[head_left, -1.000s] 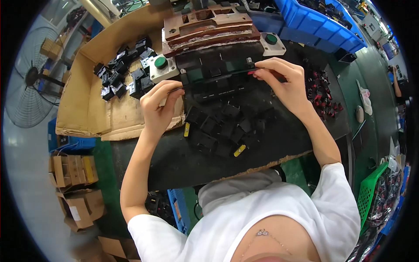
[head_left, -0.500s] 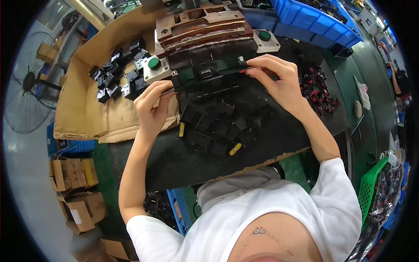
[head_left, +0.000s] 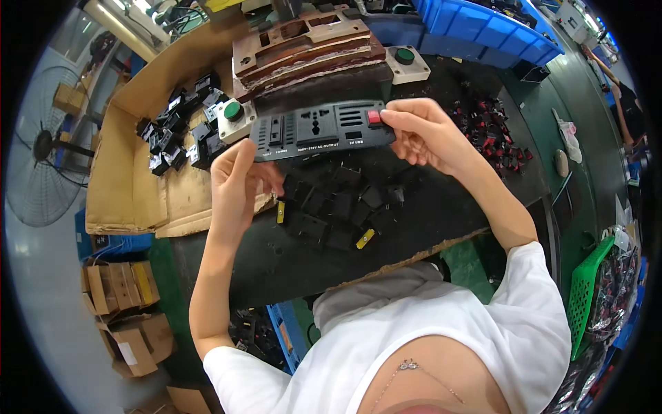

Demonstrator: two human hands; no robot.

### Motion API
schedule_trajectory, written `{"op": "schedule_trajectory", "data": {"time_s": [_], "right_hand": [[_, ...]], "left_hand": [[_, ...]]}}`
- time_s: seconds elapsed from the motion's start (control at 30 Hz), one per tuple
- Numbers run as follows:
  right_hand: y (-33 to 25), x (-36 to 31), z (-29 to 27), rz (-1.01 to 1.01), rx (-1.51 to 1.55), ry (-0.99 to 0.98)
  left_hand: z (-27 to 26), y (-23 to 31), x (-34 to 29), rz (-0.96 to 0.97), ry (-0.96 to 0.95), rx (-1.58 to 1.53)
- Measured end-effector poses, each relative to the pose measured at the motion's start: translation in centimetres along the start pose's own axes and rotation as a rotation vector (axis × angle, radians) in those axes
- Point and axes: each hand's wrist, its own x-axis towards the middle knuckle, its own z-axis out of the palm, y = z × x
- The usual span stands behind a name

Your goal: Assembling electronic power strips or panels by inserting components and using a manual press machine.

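Between my hands is a dark grey power outlet panel [head_left: 316, 131] with socket holes, vent slots and a red switch [head_left: 374, 117] at its right end. My left hand [head_left: 238, 172] grips its left end, thumb at the edge and fingers partly behind it. At the right end, my right hand [head_left: 426, 134] pinches the panel beside the switch, with its thumb on top and fingers underneath. The panel's face is turned up toward me. Below it, several black plastic parts [head_left: 341, 203] lie in a loose pile with two yellow pieces, one a yellow strip [head_left: 365, 239].
A layered brown fixture [head_left: 307, 52] stands behind the panel, flanked by green push buttons [head_left: 233, 110]. At left, a cardboard box [head_left: 131, 200] holds black parts. Red-and-black switches [head_left: 489, 138] are heaped at right. A blue bin [head_left: 483, 34] stands at the back.
The panel has tilted from edge-on to face-up, so its sockets and red switch now show. Both hands have turned with it, and my left hand has shifted slightly lower.
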Motion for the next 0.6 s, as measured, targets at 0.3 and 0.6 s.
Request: {"op": "schedule_trajectory", "data": {"time_s": [0.3,0.6], "right_hand": [[0.1,0.4,0.1,0.454,0.63,-0.062],[1.3,0.4,-0.2,0.379,0.597,-0.03]], "left_hand": [[0.4,1.2,-1.3,-0.202,0.019,-0.283],[0.8,1.2,-1.2,-0.218,0.036,-0.306]]}}
